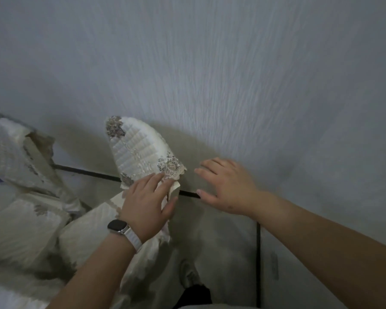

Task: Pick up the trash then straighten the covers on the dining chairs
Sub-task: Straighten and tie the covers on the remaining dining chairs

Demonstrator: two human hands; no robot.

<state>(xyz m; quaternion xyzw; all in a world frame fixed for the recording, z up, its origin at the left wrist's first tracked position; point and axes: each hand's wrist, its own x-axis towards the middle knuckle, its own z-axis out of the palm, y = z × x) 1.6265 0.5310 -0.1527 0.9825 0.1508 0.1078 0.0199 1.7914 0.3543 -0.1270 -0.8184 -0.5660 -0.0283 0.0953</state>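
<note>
A cream quilted chair cover (138,148) with grey floral lace at its corners sits over the back of a dining chair (174,190) in the middle of the view, close to the far wall (232,74). The chair back tilts up and to the left, and the cover's lower right lace corner hangs off the bare, pale edge of the frame.

The left hand (147,204) grasps that corner. Its fingers (156,177) lie across the lace on the front, and the thumb reaches round the right edge of the chair back, so cloth and frame are clasped between them. A dark watch (117,227) on a white band sits on the wrist.

The right hand (227,186) is released, with its fingers spread and straight. It holds nothing and is just right of the cover's corner, apart from it. I cannot tell whether it touches the wall.

Below the left forearm, the matching seat cover (91,233) lies over the chair's seat, its scalloped edge falling toward the floor (221,237). The floor is pale tile with dark grout lines.

At the left, a second chair (16,157) wears the same kind of cover, which looks rumpled, with part of the frame showing. Its seat cushion (20,228) is nearer.
</note>
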